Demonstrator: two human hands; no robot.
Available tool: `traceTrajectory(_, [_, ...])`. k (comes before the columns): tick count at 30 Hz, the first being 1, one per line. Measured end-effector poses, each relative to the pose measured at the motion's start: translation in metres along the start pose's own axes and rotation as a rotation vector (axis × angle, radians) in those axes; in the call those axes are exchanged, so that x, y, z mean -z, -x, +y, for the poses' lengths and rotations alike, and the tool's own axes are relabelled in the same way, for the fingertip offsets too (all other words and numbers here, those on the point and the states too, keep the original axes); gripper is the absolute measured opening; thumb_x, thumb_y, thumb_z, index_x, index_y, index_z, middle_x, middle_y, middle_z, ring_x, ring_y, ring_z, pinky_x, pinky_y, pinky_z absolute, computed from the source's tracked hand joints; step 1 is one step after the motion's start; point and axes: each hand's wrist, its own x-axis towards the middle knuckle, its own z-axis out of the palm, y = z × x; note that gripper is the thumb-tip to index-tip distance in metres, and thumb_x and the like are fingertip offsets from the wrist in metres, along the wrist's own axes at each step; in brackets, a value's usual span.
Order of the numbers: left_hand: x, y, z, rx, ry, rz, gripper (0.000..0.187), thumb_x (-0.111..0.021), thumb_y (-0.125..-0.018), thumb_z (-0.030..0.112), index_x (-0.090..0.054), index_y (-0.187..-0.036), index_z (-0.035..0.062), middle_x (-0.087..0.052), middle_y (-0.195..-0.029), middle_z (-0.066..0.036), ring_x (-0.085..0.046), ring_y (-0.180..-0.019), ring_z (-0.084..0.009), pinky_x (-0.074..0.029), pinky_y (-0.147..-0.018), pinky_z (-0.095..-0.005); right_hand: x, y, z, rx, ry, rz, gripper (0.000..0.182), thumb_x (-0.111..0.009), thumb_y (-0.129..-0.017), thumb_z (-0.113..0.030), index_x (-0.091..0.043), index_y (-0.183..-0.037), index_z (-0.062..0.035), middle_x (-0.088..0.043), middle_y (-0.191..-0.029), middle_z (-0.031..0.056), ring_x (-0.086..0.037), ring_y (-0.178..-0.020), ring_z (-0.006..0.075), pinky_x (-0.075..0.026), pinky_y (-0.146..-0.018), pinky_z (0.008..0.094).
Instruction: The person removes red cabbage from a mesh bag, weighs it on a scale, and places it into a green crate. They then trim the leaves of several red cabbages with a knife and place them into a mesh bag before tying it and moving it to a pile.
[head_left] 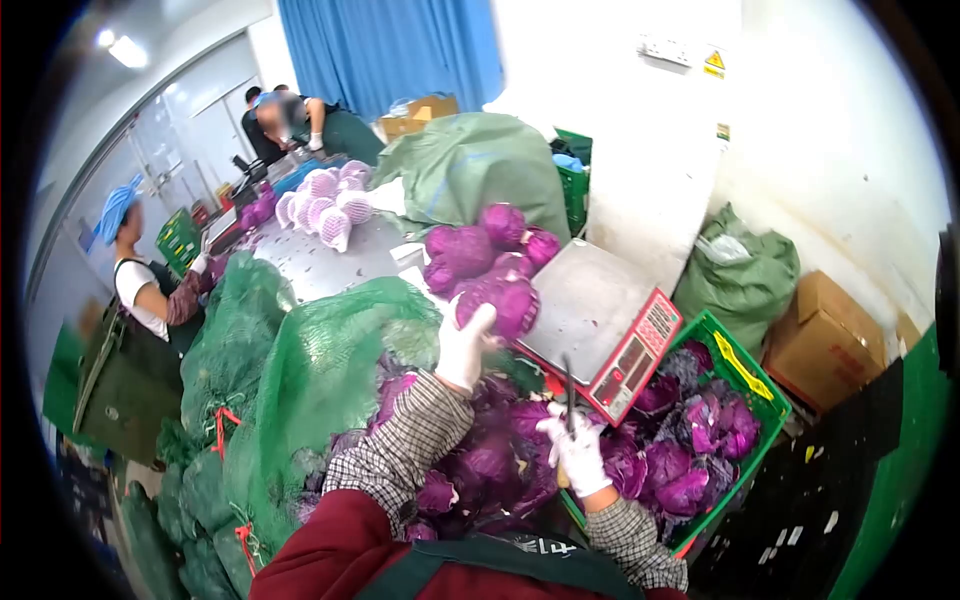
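My left hand (463,348), in a white glove, is closed on a red cabbage (508,303) in front of the pile of whole red cabbages (464,250) on the table. In my gloved right hand (580,455) is a knife (569,385), its dark blade pointing up and its handle mostly covered by my fingers. Below my hands lie many red cabbages (490,460) with loose outer leaves, beside an open green mesh sack (320,350). To the right of the knife, a green crate (765,425) holds purple leaves and trimmings.
A scale (590,300) with a red display panel stands on the metal table (300,258). Cabbages in foam nets (328,205) and a large green sack (480,170) lie farther back. Filled mesh sacks (230,330) line the left. A co-worker (150,275) stands beyond them; others bend at the back.
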Motion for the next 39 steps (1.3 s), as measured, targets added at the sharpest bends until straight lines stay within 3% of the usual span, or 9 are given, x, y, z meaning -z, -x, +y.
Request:
traceTrajectory(8, [0.135,-0.162,0.043,-0.097,0.114,0.553,0.063,-0.076,-0.078,0.031,-0.045,-0.122,-0.0009,-0.061,-0.101,-0.013,-0.062,-0.088,-0.0275,-0.053,-0.072,-0.042,-0.008,0.002,0.085,-0.208,0.135,0.028,0.03,-0.063,-0.085,-0.013,-0.06,-0.112,0.0001,-0.067,-0.094,0.01,-0.063,-0.083,0.0139,-0.05,-0.076,0.0267])
traceTrajectory(13, [0.167,-0.231,0.029,-0.304,-0.278,0.597,0.073,-0.081,-0.071,0.024,-0.041,-0.123,-0.009,-0.057,-0.113,-0.019,-0.062,-0.091,-0.0244,-0.054,-0.077,-0.0345,-0.004,-0.004,0.087,-0.159,0.377,0.007,0.022,-0.061,-0.087,-0.012,-0.061,-0.105,-0.0006,-0.068,-0.091,0.0118,-0.067,-0.079,0.022,-0.052,-0.069,0.0319])
traceTrajectory(16, [0.188,-0.26,0.002,-0.322,-0.498,0.708,0.08,-0.082,-0.068,0.025,-0.037,-0.123,-0.0112,-0.056,-0.11,-0.021,-0.06,-0.094,-0.0259,-0.053,-0.079,-0.035,0.002,-0.011,0.089,0.472,0.961,-0.135,0.016,-0.055,-0.089,-0.009,-0.061,-0.102,-0.0015,-0.068,-0.088,0.0085,-0.065,-0.083,0.0221,-0.05,-0.078,0.0316])
traceTrajectory(19, [0.241,-0.282,-0.041,-0.089,-0.988,0.901,0.088,-0.064,-0.079,0.049,-0.031,-0.128,-0.0161,-0.054,-0.116,-0.032,-0.058,-0.104,-0.0379,-0.045,-0.093,-0.0384,-0.008,-0.009,0.082,0.014,0.597,0.011,0.015,-0.053,-0.09,-0.01,-0.062,-0.099,-0.0017,-0.069,-0.086,0.007,-0.065,-0.081,0.023,-0.051,-0.077,0.0312])
traceTrajectory(25, [0.282,-0.272,-0.002,0.515,-1.48,0.281,0.07,-0.054,-0.083,0.059,-0.06,-0.104,-0.0072,-0.064,-0.099,-0.024,-0.062,-0.096,-0.0294,-0.048,-0.083,-0.0358,-0.006,-0.011,0.081,-0.128,0.545,-0.017,0.02,-0.051,-0.092,-0.017,-0.06,-0.102,-0.0017,-0.07,-0.082,0.0088,-0.062,-0.07,0.0138,-0.048,-0.066,0.027])
traceTrajectory(31, [0.218,-0.156,0.125,0.103,-0.796,0.115,0.054,-0.055,-0.089,0.047,-0.057,-0.109,-0.0036,-0.065,-0.102,-0.014,-0.063,-0.09,-0.0208,-0.051,-0.08,-0.0342,-0.012,-0.01,0.073,-0.298,0.199,0.027,0.023,-0.049,-0.094,-0.02,-0.057,-0.104,-0.0003,-0.068,-0.077,0.011,-0.053,-0.048,0.0116,-0.042,-0.044,0.0238])
traceTrajectory(33, [0.232,-0.097,0.138,0.293,-0.712,-0.146,0.048,-0.052,-0.092,0.044,-0.062,-0.102,-0.002,-0.068,-0.092,-0.011,-0.064,-0.079,-0.0192,-0.052,-0.075,-0.0322,-0.003,-0.009,0.091,-0.21,0.173,0.011,0.023,-0.05,-0.094,-0.02,-0.056,-0.105,-0.0005,-0.067,-0.076,0.0107,-0.048,-0.039,0.011,-0.037,-0.037,0.0232])
traceTrajectory(35, [0.221,-0.037,0.14,0.597,-0.873,-0.11,0.047,-0.054,-0.091,0.043,-0.064,-0.098,-0.0025,-0.069,-0.087,-0.01,-0.065,-0.075,-0.0168,-0.053,-0.071,-0.0288,-0.006,-0.008,0.079,-0.221,0.198,-0.013,0.023,-0.051,-0.095,-0.019,-0.056,-0.106,0.0,-0.067,-0.078,0.0081,-0.049,-0.04,0.0091,-0.037,-0.038,0.0229])
traceTrajectory(39, [0.252,-0.001,0.092,0.479,-1.358,0.03,0.062,-0.068,-0.079,0.047,-0.059,-0.11,-0.0061,-0.064,-0.108,-0.019,-0.061,-0.101,-0.0233,-0.05,-0.086,-0.0327,-0.008,-0.009,0.081,-0.218,0.178,-0.003,0.024,-0.05,-0.094,-0.021,-0.056,-0.106,-0.0005,-0.067,-0.079,0.0105,-0.046,-0.038,0.0101,-0.036,-0.037,0.0236])
